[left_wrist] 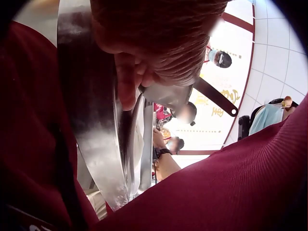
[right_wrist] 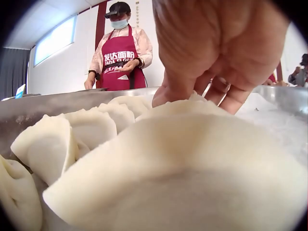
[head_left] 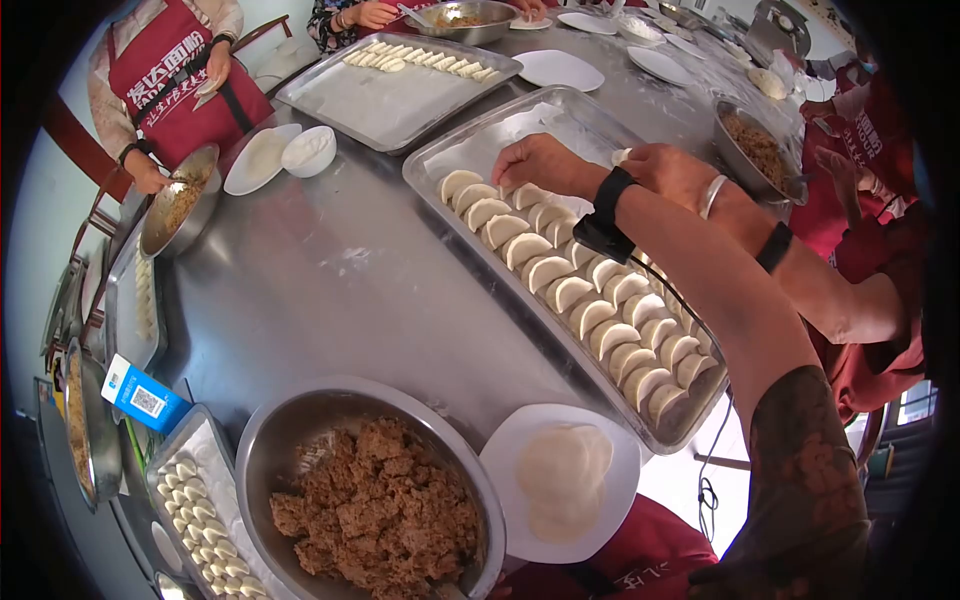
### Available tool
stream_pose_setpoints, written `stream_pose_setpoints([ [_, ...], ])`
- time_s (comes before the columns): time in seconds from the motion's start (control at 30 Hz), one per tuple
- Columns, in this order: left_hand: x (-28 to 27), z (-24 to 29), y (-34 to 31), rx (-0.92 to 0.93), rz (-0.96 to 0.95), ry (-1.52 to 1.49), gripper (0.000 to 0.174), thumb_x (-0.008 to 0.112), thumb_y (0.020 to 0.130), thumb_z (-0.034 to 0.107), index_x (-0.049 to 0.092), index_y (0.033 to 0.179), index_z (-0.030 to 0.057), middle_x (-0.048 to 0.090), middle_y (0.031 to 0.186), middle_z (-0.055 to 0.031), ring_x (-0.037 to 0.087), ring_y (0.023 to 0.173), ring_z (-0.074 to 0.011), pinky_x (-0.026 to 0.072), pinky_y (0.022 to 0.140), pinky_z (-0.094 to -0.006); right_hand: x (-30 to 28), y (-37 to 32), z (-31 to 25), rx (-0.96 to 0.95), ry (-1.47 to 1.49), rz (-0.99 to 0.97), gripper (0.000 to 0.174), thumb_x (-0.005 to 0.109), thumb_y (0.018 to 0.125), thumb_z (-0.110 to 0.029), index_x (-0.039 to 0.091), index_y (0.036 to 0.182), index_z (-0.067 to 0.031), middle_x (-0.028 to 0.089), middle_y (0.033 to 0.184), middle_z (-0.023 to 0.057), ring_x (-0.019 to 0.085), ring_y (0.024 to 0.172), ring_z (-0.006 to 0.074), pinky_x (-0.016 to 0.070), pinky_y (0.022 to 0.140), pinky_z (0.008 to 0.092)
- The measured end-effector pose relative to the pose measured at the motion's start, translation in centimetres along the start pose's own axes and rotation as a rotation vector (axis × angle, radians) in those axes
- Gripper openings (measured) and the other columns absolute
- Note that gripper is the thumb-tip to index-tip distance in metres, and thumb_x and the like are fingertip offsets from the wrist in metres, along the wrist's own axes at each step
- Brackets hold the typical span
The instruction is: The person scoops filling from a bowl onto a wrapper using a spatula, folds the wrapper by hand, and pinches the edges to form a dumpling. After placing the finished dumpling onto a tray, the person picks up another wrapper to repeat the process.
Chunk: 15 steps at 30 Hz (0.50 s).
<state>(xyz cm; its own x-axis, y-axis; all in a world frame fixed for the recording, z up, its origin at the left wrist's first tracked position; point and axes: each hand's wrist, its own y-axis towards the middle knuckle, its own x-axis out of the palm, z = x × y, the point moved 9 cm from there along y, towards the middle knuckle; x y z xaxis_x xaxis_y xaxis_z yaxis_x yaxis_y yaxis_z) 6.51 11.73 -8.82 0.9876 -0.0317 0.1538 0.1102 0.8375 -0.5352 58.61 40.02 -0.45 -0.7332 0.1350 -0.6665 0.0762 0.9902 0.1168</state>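
Observation:
In the head view my right hand (head_left: 545, 165) reaches over the upper end of a metal tray (head_left: 690, 425) holding rows of folded dumplings (head_left: 548, 271). From the right wrist, the thumb and fingers of this hand (right_wrist: 219, 48) pinch the upper edge of a dumpling (right_wrist: 185, 108), partly hidden behind a large one (right_wrist: 192, 168) close to the camera. My left hand (left_wrist: 149, 48) is out of the head view; its wrist view shows it beside a steel bowl's wall (left_wrist: 89, 110), fingers pointing down. A metal tool with a dark handle (left_wrist: 216, 96) shows beside it; whether it is held is unclear.
A bowl of brown filling (head_left: 380, 500) stands near the front, beside a plate (head_left: 500, 480) of wrappers (head_left: 565, 480). Another person's arm (head_left: 740, 215) crosses the tray from the right. More dumpling trays (head_left: 400, 90) and bowls (head_left: 755, 150) surround the area.

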Motion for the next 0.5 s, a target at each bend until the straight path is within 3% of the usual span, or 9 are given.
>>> stream_pose_setpoints([
  [0.2,-0.1,0.0,0.1,0.01,-0.002,-0.01,0.05,0.05,0.099,0.02,0.041,0.124,-0.0217,0.059,0.102,-0.0404,0.068,0.08,-0.0451,0.0617,0.055,-0.0418,0.5,0.0,0.2,-0.001,-0.029,-0.039,0.015,0.069,0.078,-0.012,0.075,0.091,-0.0071,0.072,0.085,0.0075,0.066,0.081,0.0184,0.0497,0.08,0.0299],
  [0.3,-0.1,-0.2,-0.5,0.027,0.001,-0.003,0.05,0.05,0.099,0.02,0.041,0.125,-0.0216,0.059,0.102,-0.0403,0.068,0.08,-0.045,0.0617,0.055,-0.0419,0.0,-0.4,-0.6,-0.006,-0.072,0.005,0.018,0.067,0.081,-0.015,0.074,0.095,-0.0065,0.073,0.092,0.0109,0.067,0.087,0.0235,0.0504,0.083,0.033],
  [0.4,-0.5,-0.5,-1.2,0.054,-0.006,0.01,0.05,0.05,0.099,0.02,0.041,0.125,-0.0215,0.06,0.102,-0.0401,0.068,0.08,-0.0448,0.0618,0.056,-0.0419,-1.3,-1.3,-1.6,-0.068,-0.297,0.116,0.024,0.064,0.084,-0.017,0.072,0.103,-0.0057,0.072,0.1,0.0149,0.067,0.094,0.0294,0.0507,0.087,0.0367],
  [0.5,-0.5,-0.3,-1.5,0.121,0.015,-0.048,0.05,0.051,0.099,0.02,0.041,0.125,-0.0214,0.06,0.102,-0.04,0.068,0.079,-0.0447,0.0618,0.056,-0.0419,-2.7,-3.2,-3.4,0.003,-0.325,0.115,0.029,0.063,0.085,-0.017,0.07,0.111,-0.005,0.071,0.105,0.0176,0.066,0.099,0.0335,0.0502,0.09,0.0389],
])
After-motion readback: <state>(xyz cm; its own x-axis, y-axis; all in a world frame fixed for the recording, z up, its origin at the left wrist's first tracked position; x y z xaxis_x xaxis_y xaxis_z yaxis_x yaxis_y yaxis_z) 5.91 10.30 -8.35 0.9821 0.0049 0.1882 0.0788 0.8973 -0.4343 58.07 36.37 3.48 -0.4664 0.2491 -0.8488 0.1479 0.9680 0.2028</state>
